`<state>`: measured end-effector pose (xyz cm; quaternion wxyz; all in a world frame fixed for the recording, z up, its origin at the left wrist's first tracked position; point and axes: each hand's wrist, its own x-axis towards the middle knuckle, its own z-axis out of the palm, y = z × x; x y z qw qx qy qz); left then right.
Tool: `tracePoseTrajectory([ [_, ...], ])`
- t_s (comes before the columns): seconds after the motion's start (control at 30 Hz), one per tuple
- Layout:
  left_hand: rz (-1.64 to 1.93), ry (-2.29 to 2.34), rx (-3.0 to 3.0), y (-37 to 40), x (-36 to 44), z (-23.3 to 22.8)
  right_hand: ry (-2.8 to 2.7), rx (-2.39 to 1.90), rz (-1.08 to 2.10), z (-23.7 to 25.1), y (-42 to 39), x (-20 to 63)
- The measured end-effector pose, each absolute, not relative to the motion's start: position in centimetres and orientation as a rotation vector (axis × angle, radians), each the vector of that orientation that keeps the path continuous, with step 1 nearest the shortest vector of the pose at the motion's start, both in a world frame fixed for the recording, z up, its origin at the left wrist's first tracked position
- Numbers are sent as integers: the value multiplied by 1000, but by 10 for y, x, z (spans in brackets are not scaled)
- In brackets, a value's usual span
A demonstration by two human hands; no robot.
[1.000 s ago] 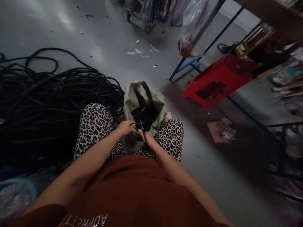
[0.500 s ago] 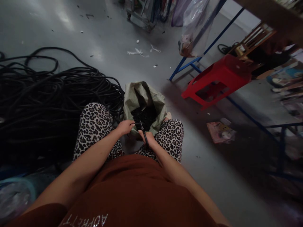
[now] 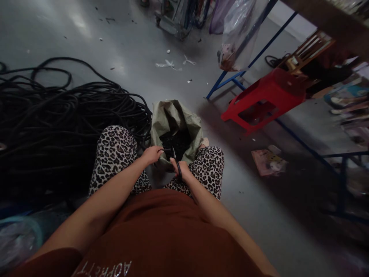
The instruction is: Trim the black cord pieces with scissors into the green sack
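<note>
My left hand (image 3: pixel 152 154) is closed around the end of a black cord (image 3: pixel 165 151) held over the mouth of a green woven sack (image 3: pixel 170 115). In my right hand (image 3: pixel 181 169) are black scissors (image 3: pixel 176 161), their blades pointing up at the cord. The sack stands on the floor between my knees in leopard-print trousers, with dark cut pieces (image 3: pixel 177 141) inside. A large tangle of black cord (image 3: pixel 57 123) lies on the floor to my left.
A red plastic stool (image 3: pixel 266 98) lies tipped at the right beside blue metal frame legs (image 3: pixel 227 79). A clear plastic bag (image 3: pixel 235 34) hangs above them. A pink packet (image 3: pixel 268 161) and white scraps (image 3: pixel 168 64) lie on the grey floor.
The scissors in my right hand have tilted slightly and the hand has shifted a little toward me. My left hand stays at the sack's mouth.
</note>
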<state>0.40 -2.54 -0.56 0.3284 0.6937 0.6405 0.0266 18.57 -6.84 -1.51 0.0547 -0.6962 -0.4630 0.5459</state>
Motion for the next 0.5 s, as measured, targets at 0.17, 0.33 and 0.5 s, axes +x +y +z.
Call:
tracePoseTrajectory([
  [0.17,133,1740,1776,-25,3,-1,-1224,-2099,1767,-18,-69,182],
  [0.33,126,1767,1783,-25,3,2,-1290,-2030,1820,-16,-69,180],
  [0.5,106,1761,1815,-26,4,-1,-1340,-2006,1882,-13,-69,179],
])
